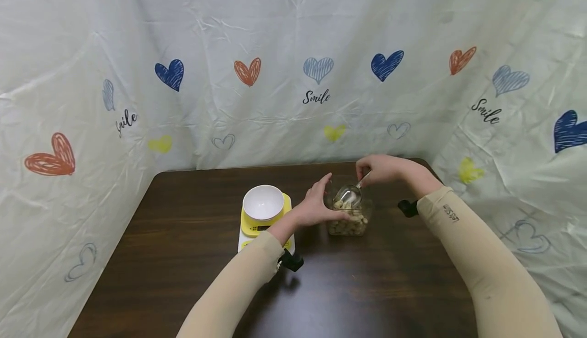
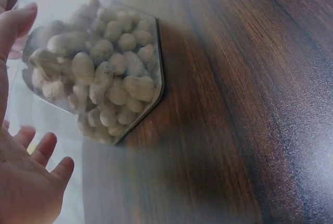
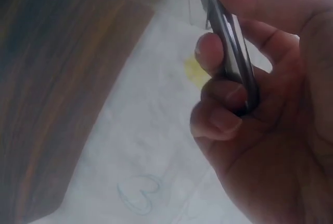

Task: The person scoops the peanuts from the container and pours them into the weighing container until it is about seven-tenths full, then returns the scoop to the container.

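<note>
Metal scoop (image 1: 349, 195), handle grasped in my right hand (image 1: 381, 169), meets the peanuts (image 2: 109, 73) inside the clear container (image 1: 366, 208) at right; my left hand (image 1: 316, 206), fingers spread, braces its left side. Apparent step: scooping; next move likely calls for a level lift

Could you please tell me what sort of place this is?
Probably a small indoor workspace, perhaps a booth set up for table work: a dark brown table, white heart-printed sheeting behind it and at both sides, and a yellow-and-white scale near a clear container of peanuts.
</note>
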